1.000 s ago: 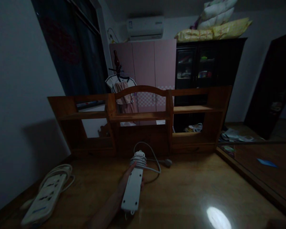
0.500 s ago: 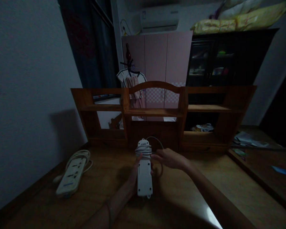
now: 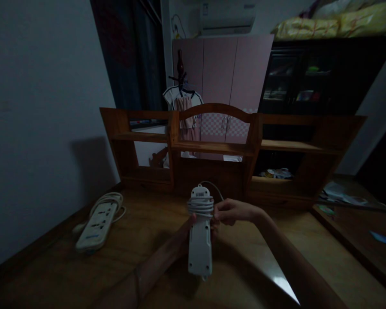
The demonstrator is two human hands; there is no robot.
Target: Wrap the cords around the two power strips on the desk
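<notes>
A white power strip [image 3: 200,249] is held up over the desk, its screwed underside facing me. Several turns of its pale cord [image 3: 201,205] wrap around the upper part. My left hand [image 3: 187,231] grips the strip from the left, thumb on its edge just below the coils; the other fingers are mostly behind it. At the strip's right side my right hand [image 3: 230,211] is closed, its fingers pinched at the cord beside the coils. A loop of cord arcs from behind the strip's top toward this hand.
On the left of the wooden desk [image 3: 141,227] lies a second white power strip [image 3: 95,225] with its cord [image 3: 116,199] bundled at its far end. A wooden shelf unit [image 3: 212,148] stands along the back. A wall [image 3: 45,128] borders the left side.
The view has shifted slightly. My right hand stays by the coils and is now closer to the strip's edge, while the left keeps its hold. The cord loop below the right hand no longer shows.
</notes>
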